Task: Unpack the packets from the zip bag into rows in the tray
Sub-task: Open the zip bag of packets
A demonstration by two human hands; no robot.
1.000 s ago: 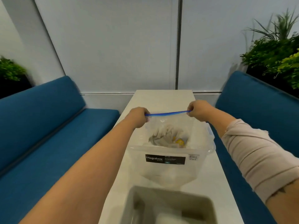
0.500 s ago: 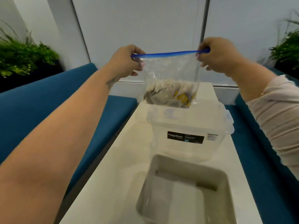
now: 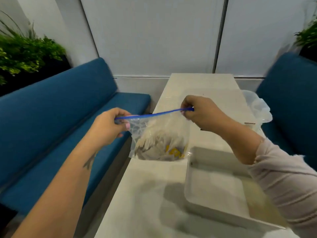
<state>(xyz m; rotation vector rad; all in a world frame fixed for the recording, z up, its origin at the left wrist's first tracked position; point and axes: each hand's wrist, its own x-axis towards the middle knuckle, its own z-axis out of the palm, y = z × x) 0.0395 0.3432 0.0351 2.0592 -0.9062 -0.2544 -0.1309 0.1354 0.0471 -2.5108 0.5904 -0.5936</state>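
Head view: the zip bag [image 3: 159, 134] hangs in the air just left of the tray [image 3: 214, 184], above the pale surface [image 3: 137, 194]. The left hand [image 3: 108, 127] and right hand [image 3: 202, 114] each keep a tight grip on one end of its blue zip strip [image 3: 154, 115] — pale packets [image 3: 154, 145] bunched inside, some yellow.

Bare counter [image 3: 137, 194] lies left of the tray [image 3: 212, 191]; the hanging zip bag [image 3: 159, 141] blocks its far-left corner.
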